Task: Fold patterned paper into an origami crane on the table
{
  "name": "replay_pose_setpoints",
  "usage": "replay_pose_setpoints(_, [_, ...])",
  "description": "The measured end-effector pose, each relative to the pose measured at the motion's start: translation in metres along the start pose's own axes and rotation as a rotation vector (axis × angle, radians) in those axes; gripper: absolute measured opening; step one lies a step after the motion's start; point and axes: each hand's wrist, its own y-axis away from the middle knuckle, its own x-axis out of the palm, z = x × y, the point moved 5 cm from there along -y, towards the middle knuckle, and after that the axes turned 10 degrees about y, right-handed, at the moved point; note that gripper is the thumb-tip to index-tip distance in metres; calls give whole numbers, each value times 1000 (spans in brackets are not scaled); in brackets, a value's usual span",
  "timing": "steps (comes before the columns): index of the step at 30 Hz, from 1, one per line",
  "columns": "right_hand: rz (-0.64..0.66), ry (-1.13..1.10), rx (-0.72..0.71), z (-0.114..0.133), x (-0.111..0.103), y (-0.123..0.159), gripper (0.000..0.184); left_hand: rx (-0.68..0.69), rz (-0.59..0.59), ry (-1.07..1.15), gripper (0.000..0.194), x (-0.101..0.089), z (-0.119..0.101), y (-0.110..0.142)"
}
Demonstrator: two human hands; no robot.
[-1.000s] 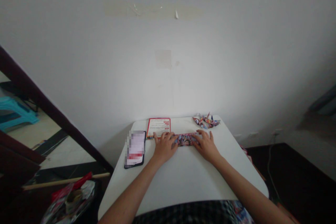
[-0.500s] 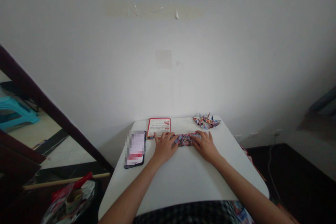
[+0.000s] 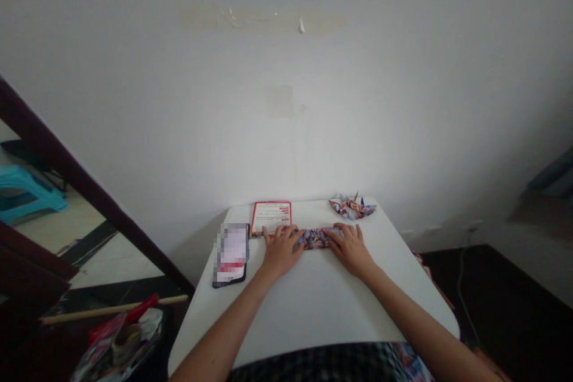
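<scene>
Patterned paper strip (image 3: 316,239): it lies crosswise on the white table (image 3: 322,304), between my hands; its two ends are covered by my fingers, so I can't see how far it runs.
Left hand (image 3: 281,250): palm down at the strip's left end, fingers spread and pointing away from me, thumb side towards the strip's middle.
Right hand (image 3: 353,249): palm down at the strip's right end, fingers bent over it and angled inwards.
Grip: my hands are apart, both touching the strip; I cannot tell whether the fingers pinch it or only press.
Forearms (image 3: 237,322): both bare, they slope in from either side towards the strip; the lower edge of the view cuts them off.
Red-bordered card (image 3: 271,216): just beyond the strip's left end, its near edge partly behind my left fingers; its print is too small to read.
Phone (image 3: 231,255): well left of the strip, screen up, mostly blurred into blocks.
Folded papers (image 3: 353,207): beyond the strip's right end, pointed and bunched; they overlap, so I can't count them.
Dark checked cloth (image 3: 313,361): nearer me than the strip, cut off below.
</scene>
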Motion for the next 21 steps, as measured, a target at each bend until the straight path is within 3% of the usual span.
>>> replay_pose_setpoints(21, [4, -2, 16, 0, 2, -1, 37, -8, 0, 8, 36, 2, 2, -1])
